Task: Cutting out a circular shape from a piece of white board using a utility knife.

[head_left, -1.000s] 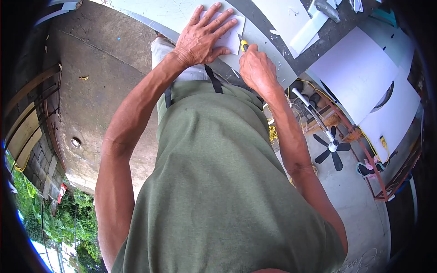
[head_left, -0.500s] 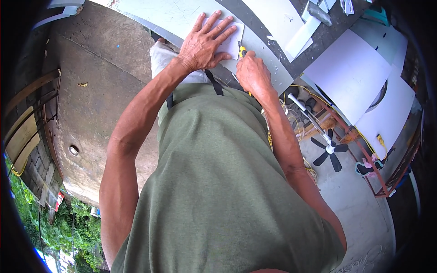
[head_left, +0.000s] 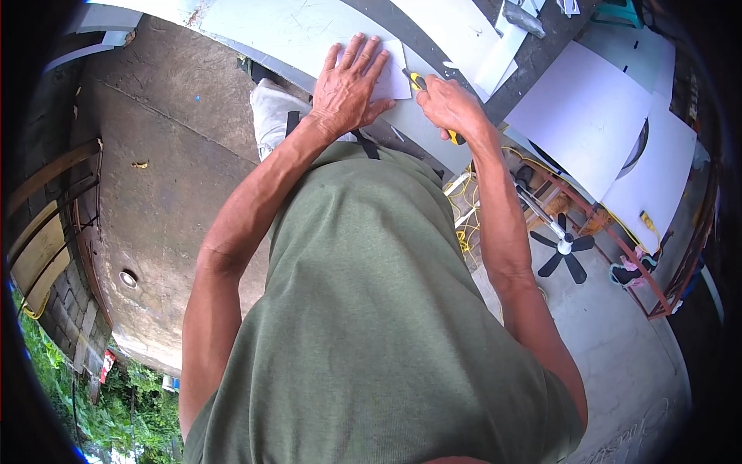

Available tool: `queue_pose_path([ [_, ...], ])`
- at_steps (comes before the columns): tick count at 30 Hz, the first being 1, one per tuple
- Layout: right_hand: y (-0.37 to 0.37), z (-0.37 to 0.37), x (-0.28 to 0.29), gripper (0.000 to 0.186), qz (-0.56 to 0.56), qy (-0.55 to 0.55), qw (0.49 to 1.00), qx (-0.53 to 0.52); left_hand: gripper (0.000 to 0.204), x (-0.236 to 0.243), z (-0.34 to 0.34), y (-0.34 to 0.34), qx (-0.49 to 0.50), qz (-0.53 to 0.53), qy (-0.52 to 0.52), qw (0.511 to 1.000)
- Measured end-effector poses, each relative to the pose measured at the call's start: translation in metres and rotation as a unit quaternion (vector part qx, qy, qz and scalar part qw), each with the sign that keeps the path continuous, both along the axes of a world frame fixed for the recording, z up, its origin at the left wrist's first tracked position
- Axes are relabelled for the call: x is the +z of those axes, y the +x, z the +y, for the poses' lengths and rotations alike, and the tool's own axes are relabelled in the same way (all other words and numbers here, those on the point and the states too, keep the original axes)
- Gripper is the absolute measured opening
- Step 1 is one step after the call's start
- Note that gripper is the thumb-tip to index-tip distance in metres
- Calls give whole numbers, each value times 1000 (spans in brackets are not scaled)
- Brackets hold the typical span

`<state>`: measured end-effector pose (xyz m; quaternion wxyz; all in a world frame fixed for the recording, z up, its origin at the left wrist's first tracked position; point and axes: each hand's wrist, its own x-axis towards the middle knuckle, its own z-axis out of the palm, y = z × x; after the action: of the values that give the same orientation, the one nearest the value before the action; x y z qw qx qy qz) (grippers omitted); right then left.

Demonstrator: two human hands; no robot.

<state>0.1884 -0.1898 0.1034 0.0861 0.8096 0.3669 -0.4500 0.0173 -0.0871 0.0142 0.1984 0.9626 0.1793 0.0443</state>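
Note:
My left hand (head_left: 348,87) lies flat with its fingers spread, pressing on a small white rectangular sheet (head_left: 396,76). Beneath that sheet is a larger pale board (head_left: 297,32) on the table. My right hand (head_left: 454,108) is wrapped round a yellow and black utility knife (head_left: 417,80). The knife's tip points left toward the right edge of the small sheet; whether it touches the edge I cannot tell. Its rear end (head_left: 457,138) sticks out below my palm.
White sheets (head_left: 456,35) and a grey block-like piece (head_left: 524,18) lie on the dark tabletop (head_left: 533,73). Large white panels (head_left: 583,112) lean at the right, by a reddish metal frame (head_left: 630,267). A black-bladed fan (head_left: 564,246) and yellow cords (head_left: 464,236) are below.
My right hand and the knife have shifted a little to the right, and the knife now lies more sideways. My left hand still presses on the small sheet. The whole view has tilted slightly.

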Motion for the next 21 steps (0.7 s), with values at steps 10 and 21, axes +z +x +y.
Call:
queue_pose_path([
  [10, -17, -21, -16, 35, -66, 55, 996, 16, 76, -21, -5, -6, -28, -22, -2, 999],
  [21, -27, -23, -15, 27, -89, 93, 991, 26, 75, -14, -10, -4, -20, 37, -7, 999],
])
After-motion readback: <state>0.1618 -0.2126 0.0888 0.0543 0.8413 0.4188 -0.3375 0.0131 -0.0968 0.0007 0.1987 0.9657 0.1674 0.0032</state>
